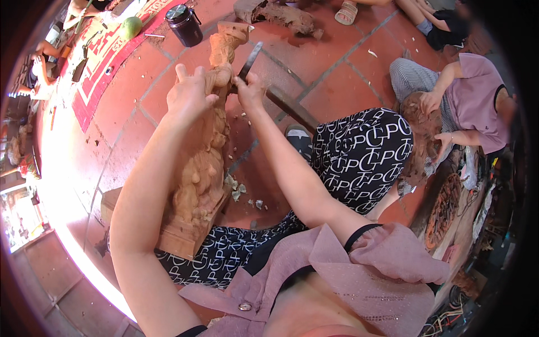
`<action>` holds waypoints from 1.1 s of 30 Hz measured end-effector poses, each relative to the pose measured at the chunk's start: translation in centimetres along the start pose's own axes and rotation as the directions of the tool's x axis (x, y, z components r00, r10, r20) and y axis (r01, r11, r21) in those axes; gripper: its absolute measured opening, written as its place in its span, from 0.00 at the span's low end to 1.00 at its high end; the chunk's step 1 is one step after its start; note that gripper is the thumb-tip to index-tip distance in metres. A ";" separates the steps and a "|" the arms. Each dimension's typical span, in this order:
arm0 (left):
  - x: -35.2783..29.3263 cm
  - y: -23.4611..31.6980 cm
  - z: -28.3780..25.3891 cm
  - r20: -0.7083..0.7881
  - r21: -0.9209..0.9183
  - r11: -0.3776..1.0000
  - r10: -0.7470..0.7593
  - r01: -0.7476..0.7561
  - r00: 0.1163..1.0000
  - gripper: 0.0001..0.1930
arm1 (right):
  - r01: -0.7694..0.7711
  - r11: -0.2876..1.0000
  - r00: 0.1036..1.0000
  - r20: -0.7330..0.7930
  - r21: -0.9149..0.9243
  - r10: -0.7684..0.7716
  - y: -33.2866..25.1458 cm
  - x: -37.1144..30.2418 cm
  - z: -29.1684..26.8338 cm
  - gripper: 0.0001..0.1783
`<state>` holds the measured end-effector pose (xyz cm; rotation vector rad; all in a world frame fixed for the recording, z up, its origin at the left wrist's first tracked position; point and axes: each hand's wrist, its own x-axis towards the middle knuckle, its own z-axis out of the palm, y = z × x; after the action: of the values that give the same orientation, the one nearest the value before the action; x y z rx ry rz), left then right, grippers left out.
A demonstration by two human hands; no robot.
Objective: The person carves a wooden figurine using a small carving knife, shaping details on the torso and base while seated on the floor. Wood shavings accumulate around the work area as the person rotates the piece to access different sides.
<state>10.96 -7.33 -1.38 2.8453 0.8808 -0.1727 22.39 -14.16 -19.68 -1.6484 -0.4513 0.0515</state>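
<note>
A long, pale brown wood carving [196, 188] with rounded, knobbly relief leans lengthwise by my folded leg, its squared base nearest me. My left hand [191, 94] grips the carving near its narrow upper part, fingers bent and partly apart, some of them hidden behind the wood. Close beside it, my right hand [251, 90] is closed around a tool with a dark, slightly curved metal blade [251, 58] that points up and away. A straight brown bar [293, 109] runs behind my right wrist; whether it joins the tool, I cannot tell.
Pale shavings [236, 188] lie on the red floor tiles. Beyond the carving stand a dark lidded mug [184, 25] and a rough wood piece [281, 18]. A green round fruit [131, 27] rests on a red patterned mat [92, 92]. At right, another person [477, 101] handles a brown carving [418, 135].
</note>
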 end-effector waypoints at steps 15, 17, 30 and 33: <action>-0.2 0.0 0.0 0.048 -0.009 1.000 -0.029 0.029 0.998 0.31 | -0.292 0.915 0.956 0.096 0.277 0.276 0.8 0.4 0.8 0.08; 0.2 0.0 0.1 0.030 -0.008 1.000 -0.015 0.015 0.999 0.30 | -0.254 0.921 0.967 0.095 0.294 0.236 2.0 0.5 0.9 0.07; 0.2 -0.1 -0.1 0.045 0.004 0.999 -0.054 0.054 0.998 0.32 | -0.289 0.946 0.957 0.080 0.150 0.280 -0.3 0.9 -2.0 0.10; 0.2 0.0 0.0 0.051 0.006 0.999 -0.042 0.042 0.998 0.32 | -0.221 0.953 0.975 0.078 0.208 0.209 -0.7 0.3 -1.5 0.10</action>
<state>11.07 -7.21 -1.39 2.8146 0.9320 -0.2515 22.90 -15.44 -18.77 -1.4781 -0.2948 0.2999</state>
